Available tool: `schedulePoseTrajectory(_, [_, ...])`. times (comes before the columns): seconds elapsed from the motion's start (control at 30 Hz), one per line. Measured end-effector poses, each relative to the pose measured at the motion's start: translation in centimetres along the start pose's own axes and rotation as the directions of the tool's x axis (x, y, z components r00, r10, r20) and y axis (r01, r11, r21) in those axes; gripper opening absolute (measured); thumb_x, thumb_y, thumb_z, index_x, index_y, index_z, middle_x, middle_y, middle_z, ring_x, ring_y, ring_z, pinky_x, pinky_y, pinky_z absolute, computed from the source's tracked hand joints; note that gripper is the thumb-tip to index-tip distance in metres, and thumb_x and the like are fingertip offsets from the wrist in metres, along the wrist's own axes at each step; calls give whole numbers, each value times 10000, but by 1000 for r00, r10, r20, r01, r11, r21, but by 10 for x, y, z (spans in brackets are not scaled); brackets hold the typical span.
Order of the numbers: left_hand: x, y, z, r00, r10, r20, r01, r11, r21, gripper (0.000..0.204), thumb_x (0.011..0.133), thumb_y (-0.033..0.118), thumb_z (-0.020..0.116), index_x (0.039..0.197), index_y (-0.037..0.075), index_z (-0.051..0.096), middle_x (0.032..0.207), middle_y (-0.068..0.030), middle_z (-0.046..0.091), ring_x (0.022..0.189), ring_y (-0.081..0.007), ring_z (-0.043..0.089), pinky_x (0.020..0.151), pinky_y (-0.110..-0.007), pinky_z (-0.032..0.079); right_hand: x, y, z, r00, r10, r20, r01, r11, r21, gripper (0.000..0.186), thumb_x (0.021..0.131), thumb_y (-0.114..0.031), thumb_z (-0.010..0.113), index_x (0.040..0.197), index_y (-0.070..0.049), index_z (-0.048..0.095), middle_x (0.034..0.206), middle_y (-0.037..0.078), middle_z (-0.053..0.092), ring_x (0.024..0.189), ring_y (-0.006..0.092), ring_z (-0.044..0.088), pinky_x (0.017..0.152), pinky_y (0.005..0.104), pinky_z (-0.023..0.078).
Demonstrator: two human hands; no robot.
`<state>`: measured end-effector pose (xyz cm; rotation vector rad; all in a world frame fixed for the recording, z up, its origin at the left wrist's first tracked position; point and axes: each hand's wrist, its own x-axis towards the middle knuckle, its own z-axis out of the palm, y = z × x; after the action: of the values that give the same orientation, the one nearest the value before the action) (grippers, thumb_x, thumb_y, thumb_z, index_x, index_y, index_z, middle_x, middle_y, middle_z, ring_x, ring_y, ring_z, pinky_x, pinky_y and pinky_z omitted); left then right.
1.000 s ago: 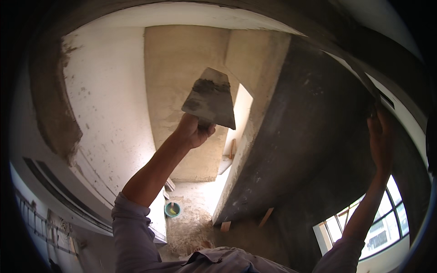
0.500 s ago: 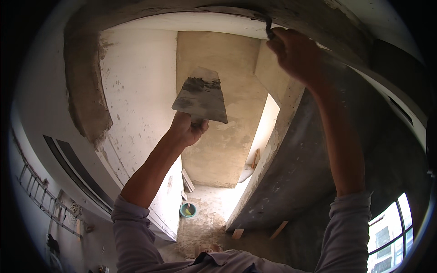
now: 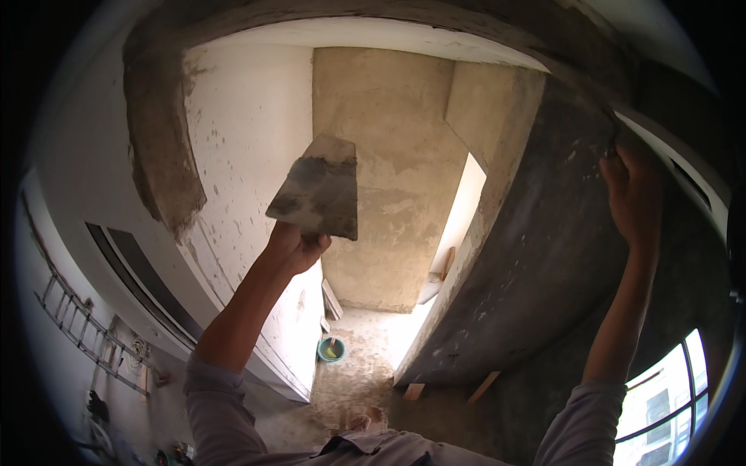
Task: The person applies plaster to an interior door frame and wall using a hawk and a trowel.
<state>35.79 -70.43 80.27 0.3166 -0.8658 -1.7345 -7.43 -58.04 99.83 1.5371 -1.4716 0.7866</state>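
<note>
Fingers of the left hand [image 3: 291, 252] are curled tight beneath a flat board [image 3: 315, 194], clamped on it from below with the grip partly hidden; those of the right hand [image 3: 636, 194] are closed around the handle of a dark tool [image 3: 611, 141]. Largest in view is a dark grey wall [image 3: 497, 256], slanting across the right half and bent by the fisheye lens. At the centre stands a tan, patchy wall [image 3: 388, 179], and left of it a white wall [image 3: 249, 124] with scattered spots. Along the top and upper left runs a rough, dark brown band [image 3: 165, 132]. Lower down lies a stained floor [image 3: 361, 326]. A bright window [image 3: 660, 412] with dark bars sits at lower right, and a metal ladder [image 3: 78, 322] at lower left. Both forearms rise from rolled grey sleeves [image 3: 214, 404], the right hand higher than the left. The board tapers toward its far end, left of centre, its upper face smeared with grey mortar [image 3: 315, 175]. The tool points upward from the right hand; its blade is too dim to make out. Smallest are a teal bucket [image 3: 331, 349] on the floor and a wood piece [image 3: 414, 391] near the dark grey wall's foot.
</note>
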Motion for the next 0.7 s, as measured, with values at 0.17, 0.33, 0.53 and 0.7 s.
schedulePoseTrajectory(0.17, [-17,-7,-9,996,7,-84,-15,995,-97,373,949,346,505,1230,102,497,1158,-79,596,870,-195,650,563,-285,592,16,-47,42,990,-131,-59,136,987,86,340,925,-349,541,1128,-85,607,1008,135,659,954,297,639,859,455,489])
schedulePoseTrajectory(0.33, [-27,-29,-10,1000,-4,-28,0,987,-159,382,972,332,457,1264,86,481,1185,-105,594,930,-210,654,523,-290,588,69,-66,39,996,-94,0,94,991,97,325,912,-339,536,1061,-65,627,909,149,667,917,302,646,848,455,487])
schedulePoseTrajectory(0.53, [-73,-42,1,973,21,-228,-71,975,-211,438,986,354,407,1308,63,460,1253,-148,558,1041,-252,621,674,-331,591,37,37,-9,999,27,34,-24,997,-80,414,873,-379,578,1169,-93,621,1048,149,661,998,315,624,884,415,472])
schedulePoseTrajectory(0.7, [-109,-44,-56,987,71,-143,-92,985,-148,475,987,391,379,1328,66,441,1300,-146,520,1121,-258,562,815,-367,527,-62,126,-18,995,96,-24,-98,983,-152,477,885,-436,594,1235,-112,601,1103,138,651,1107,255,590,875,367,484])
